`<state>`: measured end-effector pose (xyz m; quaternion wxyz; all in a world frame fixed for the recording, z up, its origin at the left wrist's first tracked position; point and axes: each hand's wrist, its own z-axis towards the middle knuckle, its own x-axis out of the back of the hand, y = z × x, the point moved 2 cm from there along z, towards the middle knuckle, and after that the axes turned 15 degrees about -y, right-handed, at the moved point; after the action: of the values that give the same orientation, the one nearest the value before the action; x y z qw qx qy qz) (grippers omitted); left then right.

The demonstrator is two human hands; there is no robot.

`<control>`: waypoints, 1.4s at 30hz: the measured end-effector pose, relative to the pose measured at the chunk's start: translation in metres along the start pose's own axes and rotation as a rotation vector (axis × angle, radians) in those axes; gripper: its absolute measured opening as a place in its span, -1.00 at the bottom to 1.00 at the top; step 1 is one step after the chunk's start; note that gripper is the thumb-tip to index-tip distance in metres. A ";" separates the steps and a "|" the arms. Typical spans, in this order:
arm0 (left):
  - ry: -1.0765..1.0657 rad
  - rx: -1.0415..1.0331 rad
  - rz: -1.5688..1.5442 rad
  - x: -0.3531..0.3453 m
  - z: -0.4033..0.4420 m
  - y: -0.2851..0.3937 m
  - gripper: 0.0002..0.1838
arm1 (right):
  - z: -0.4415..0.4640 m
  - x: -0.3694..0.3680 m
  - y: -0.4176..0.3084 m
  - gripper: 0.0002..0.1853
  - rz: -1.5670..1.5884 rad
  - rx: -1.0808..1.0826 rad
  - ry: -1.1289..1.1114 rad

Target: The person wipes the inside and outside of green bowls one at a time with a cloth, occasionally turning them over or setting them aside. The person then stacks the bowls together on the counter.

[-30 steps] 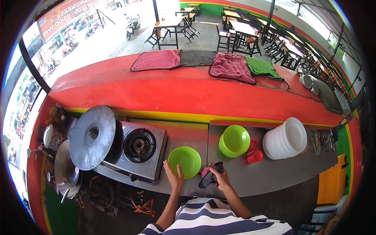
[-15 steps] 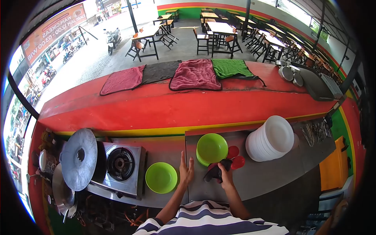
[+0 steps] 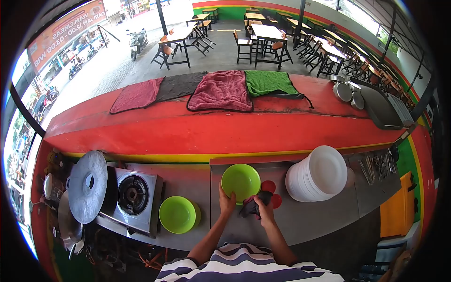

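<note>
While your left hand [image 3: 227, 201] pinches the rim of a glossy green bowl [image 3: 240, 181], your right hand [image 3: 266, 211] bunches a soft cloth [image 3: 251, 207] right beside it.

You have your left hand partly closed on the near left edge of that smooth, round bowl, and your right hand curled around the crumpled, dark and pinkish cloth at the bowl's near right side. The brushed-metal counter [image 3: 300, 223] lies beneath both. Left of your left hand sits one more visible green mouth, the other green bowl [image 3: 177, 215], round and deep; you cannot tell how many are nested in either spot. Just beyond your right hand are two round red cups [image 3: 268, 186], and farther right a tall stack of smooth white bowls [image 3: 324, 175], its rims too tight to count. Past it lie thin metal utensils [image 3: 376, 167]. Well left of your left hand stands one shiny stove [image 3: 136, 199] with a single black burner, then one dull grey metal disc [image 3: 88, 187] with a central hole. Ahead of both hands, four fuzzy towels [image 3: 220, 90] lie on the red ledge [image 3: 277, 127]: two pink, one dark grey, one green.

Half a second ago your left hand was open and empty between the green bowls; now it has hold of the right-hand one.
</note>
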<state>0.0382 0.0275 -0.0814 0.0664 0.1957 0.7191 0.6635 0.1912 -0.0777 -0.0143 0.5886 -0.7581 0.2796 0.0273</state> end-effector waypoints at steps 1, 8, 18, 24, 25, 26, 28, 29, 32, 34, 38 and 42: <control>-0.002 0.023 -0.053 0.000 -0.002 0.008 -0.06 | 0.002 0.003 0.001 -0.73 -0.005 -0.020 -0.002; 0.089 -0.028 0.297 0.002 -0.005 0.021 -0.12 | 0.008 0.005 0.003 -0.71 0.051 -0.125 0.032; 0.053 -0.270 0.350 -0.009 -0.027 0.083 -0.41 | 0.000 0.010 0.007 -0.61 0.140 -0.160 0.044; -0.065 -0.259 -0.018 -0.004 -0.041 0.112 -0.54 | -0.019 -0.008 -0.008 -0.60 0.146 -0.136 -0.015; -0.051 -0.247 0.002 0.001 -0.047 0.122 -0.55 | -0.021 -0.011 -0.005 -0.59 0.172 -0.083 0.010; -0.037 -0.233 0.019 0.005 -0.054 0.126 -0.56 | -0.022 -0.012 -0.001 -0.58 0.196 -0.032 0.037; 0.016 -0.243 -0.009 0.011 -0.060 0.115 -0.56 | -0.029 -0.012 0.001 -0.56 0.225 0.065 0.067; 0.047 -0.255 -0.025 0.015 -0.062 0.112 -0.56 | -0.031 -0.011 -0.001 -0.55 0.232 0.111 0.068; 0.064 -0.250 0.029 0.031 -0.088 0.120 -0.49 | -0.036 -0.022 -0.011 -0.52 0.300 0.305 0.047; 0.076 -0.288 0.021 0.031 -0.106 0.118 -0.46 | -0.042 -0.032 -0.012 -0.50 0.165 0.401 0.025; 0.120 -0.385 0.135 0.026 -0.151 0.128 -0.42 | -0.081 -0.081 -0.019 -0.53 -0.425 0.512 -0.324; 0.151 -0.353 -0.282 0.047 -0.195 0.134 -0.41 | -0.143 -0.112 -0.008 -0.61 -0.734 0.589 -0.645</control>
<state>-0.0479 -0.1300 0.0793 0.1377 0.0286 0.6149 0.7760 0.0593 -0.1622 0.0774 0.8017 -0.5625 -0.2004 -0.0280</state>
